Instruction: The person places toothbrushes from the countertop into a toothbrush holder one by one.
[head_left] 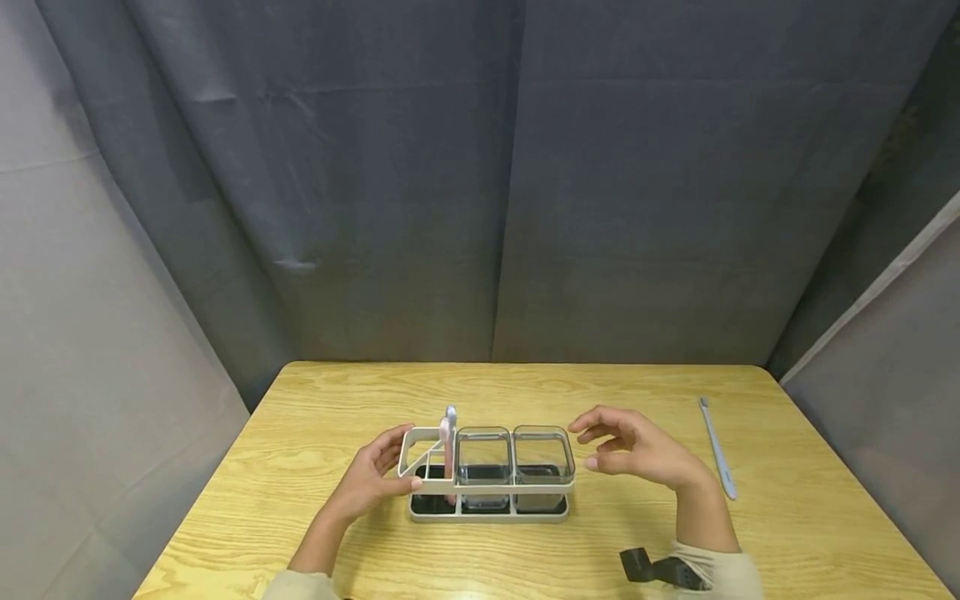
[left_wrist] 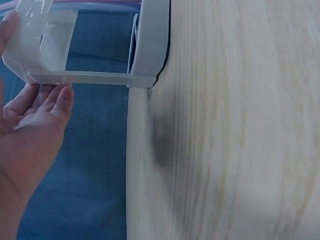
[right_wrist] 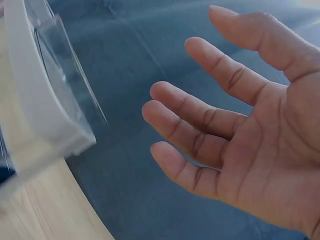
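A white two-tier toothbrush holder (head_left: 492, 515) with a dark base stands on the table. Two clear cups (head_left: 484, 457) sit in its middle and right sections. In its left section stand a pink toothbrush (head_left: 447, 458) and a blue toothbrush (head_left: 452, 412). My left hand (head_left: 367, 482) grips the holder's left end at the upper rail, thumb in front and fingers round the back. Just off the right end, my right hand (head_left: 637, 448) is held in the air with loosely bent fingers and nothing in them. The right wrist view shows its palm and spread fingers (right_wrist: 210, 110).
Another blue toothbrush (head_left: 718, 450) lies on the wooden table (head_left: 315, 417), right of my right hand. Grey curtains (head_left: 405, 208) hang behind the table and at both sides. A black strap (head_left: 660, 569) is at my right sleeve.
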